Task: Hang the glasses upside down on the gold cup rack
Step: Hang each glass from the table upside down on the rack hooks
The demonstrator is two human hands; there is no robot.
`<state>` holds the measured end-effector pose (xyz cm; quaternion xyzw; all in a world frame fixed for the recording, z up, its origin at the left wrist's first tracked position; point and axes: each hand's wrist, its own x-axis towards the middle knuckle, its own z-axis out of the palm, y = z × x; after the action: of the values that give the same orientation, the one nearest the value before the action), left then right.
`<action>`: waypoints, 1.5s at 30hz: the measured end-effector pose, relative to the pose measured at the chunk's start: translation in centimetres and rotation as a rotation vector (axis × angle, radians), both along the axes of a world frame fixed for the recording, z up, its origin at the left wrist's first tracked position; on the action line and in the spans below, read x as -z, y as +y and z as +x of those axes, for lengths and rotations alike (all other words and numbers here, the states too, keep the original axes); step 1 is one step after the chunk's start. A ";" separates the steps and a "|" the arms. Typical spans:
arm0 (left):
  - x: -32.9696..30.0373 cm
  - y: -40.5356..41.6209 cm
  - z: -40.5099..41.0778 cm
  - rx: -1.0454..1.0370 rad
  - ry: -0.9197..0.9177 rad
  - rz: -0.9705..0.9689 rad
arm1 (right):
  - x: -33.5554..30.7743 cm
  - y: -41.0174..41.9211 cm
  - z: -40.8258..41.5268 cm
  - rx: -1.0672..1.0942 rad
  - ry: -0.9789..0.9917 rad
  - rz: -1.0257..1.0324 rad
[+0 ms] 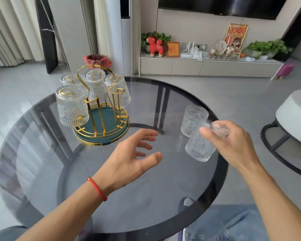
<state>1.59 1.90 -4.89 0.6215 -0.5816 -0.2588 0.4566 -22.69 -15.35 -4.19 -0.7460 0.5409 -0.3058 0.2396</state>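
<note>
The glass table [63,174] spreads under both hands. Beyond the left hand [129,153], which hangs spread and empty, the gold cup rack [97,108] carries four inverted glasses. The right hand [231,143] grips a tilted glass [200,145] by its base; another glass [194,119] stands just behind. Swinging carelessly could knock that one over.
</note>
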 end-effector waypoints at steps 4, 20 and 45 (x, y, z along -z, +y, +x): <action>0.3 0.3 -1.3 0.038 0.070 0.057 | -0.7 2.2 1.9 -0.334 -0.203 0.129; -0.6 0.2 3.2 -0.369 0.773 0.014 | 1.5 7.3 13.2 -0.491 -0.641 0.910; 1.3 0.3 8.8 -0.166 -0.756 0.554 | -5.7 3.0 23.1 -0.271 -0.441 -0.225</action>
<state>10.34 2.22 -6.20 0.8147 -0.5646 -0.1226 0.0493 0.46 -12.35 1.55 -0.7487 0.3338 -0.4842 0.3058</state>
